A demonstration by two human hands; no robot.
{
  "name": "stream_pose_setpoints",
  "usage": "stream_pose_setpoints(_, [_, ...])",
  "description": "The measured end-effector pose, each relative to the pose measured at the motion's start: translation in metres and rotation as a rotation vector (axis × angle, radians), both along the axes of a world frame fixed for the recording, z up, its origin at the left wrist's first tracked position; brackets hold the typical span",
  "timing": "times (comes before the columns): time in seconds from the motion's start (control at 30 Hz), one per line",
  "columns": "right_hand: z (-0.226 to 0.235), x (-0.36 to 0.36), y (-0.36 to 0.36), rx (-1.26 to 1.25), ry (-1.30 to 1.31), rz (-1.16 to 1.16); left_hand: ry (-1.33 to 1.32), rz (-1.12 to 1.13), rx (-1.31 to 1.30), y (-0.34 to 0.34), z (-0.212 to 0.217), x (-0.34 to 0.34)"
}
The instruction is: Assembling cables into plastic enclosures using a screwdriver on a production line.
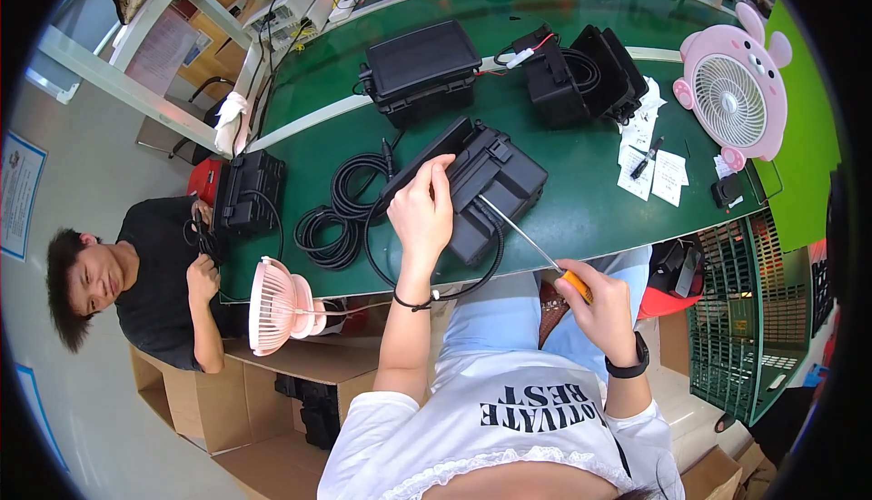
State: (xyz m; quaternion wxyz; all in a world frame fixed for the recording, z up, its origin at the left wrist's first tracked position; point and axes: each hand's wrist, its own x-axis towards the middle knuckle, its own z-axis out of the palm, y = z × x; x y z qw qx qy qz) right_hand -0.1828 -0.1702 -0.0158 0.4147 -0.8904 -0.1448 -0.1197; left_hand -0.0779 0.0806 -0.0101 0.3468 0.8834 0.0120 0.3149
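A black plastic box [509, 166] with latches sits tilted near the table's front edge, its lid [411, 171] swung out to the left. My left hand [423, 209] grips the box around its lid side, fingers held together; the fingertips are partly hidden. In my right hand [599, 309] is a screwdriver, closed in by the fingers around its orange handle [576, 287]. Its long metal shaft [522, 234] points up and left, with the tip at the box's front face. A black cable [495, 250] loops from the box below my left wrist.
Coiled black cable [341, 232] lies left of the box. Behind stand a closed black box [422, 69] and an open one [581, 78]. Paper slips [649, 173] and a pink fan [731, 91] are right. A co-worker [150, 273] handles cable at left, near another pink fan [277, 307].
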Motion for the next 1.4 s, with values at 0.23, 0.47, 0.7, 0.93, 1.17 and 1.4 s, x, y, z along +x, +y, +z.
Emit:
stream_pose_setpoints(0.23, [0.004,0.019,-0.014,0.503,0.777,0.245,-0.008,0.026,0.01,-0.001,0.001,0.001])
stream_pose_setpoints(0.47, [0.027,-0.006,-0.003,-0.011,0.148,0.129,-0.008,0.041,-0.033,-0.002,0.0,0.0])
stream_pose_setpoints(0.7, [0.026,-0.015,0.015,-0.219,0.002,0.063,-0.006,0.031,-0.035,-0.002,0.001,-0.001])
stream_pose_setpoints(0.93, [0.025,-0.021,0.023,-0.384,-0.107,0.026,-0.021,0.012,-0.036,-0.002,0.001,-0.001])
stream_pose_setpoints(1.17, [0.02,-0.025,0.027,-0.537,-0.258,-0.016,0.061,0.014,-0.033,-0.003,0.008,-0.005])
stream_pose_setpoints(1.4, [0.021,-0.016,0.015,-0.226,0.032,0.12,0.077,0.032,0.133,-0.009,0.014,-0.005])
